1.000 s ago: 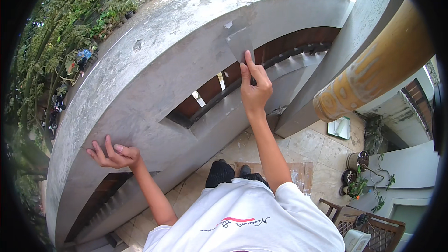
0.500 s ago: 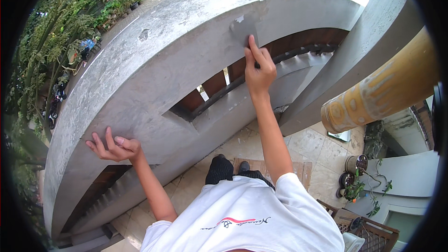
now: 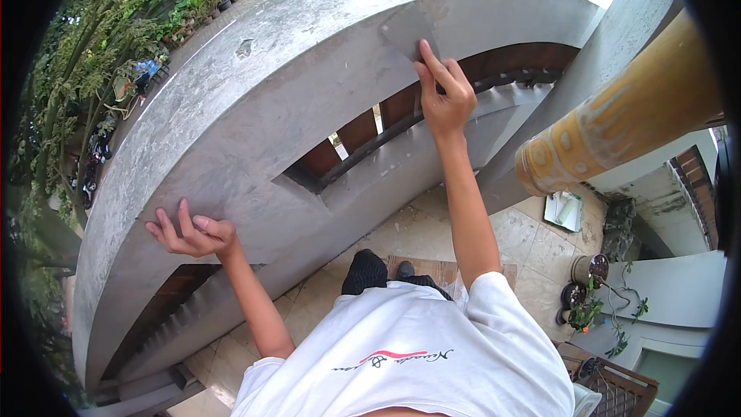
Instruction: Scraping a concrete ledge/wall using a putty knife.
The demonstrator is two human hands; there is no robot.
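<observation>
My right hand (image 3: 448,100) is closed round a putty knife (image 3: 409,34), its forefinger stretched along the grey blade. The blade lies against the upper side face of a curved grey wall (image 3: 231,135), just below the top edge. My fingers hide the handle. Lower down at the left, my left hand (image 3: 197,234) is beside the same wall face, palm turned up. Its fingers are loosely bent and apart with nothing in them. Whether the fingertips touch the wall is hard to tell. Smeared grey patches show on the wall between the hands.
Dark slats fill the wall opening (image 3: 355,137) below the knife. A yellow-brown carved column (image 3: 602,139) slants in from the right. Potted plants (image 3: 590,270) and a wooden chair (image 3: 610,382) stand at lower right. Cardboard (image 3: 432,272) lies on the tiles near my feet.
My right hand has shifted slightly right and the putty knife's blade has tilted more to the left and risen a little on the wall. My left hand stays nearly in place.
</observation>
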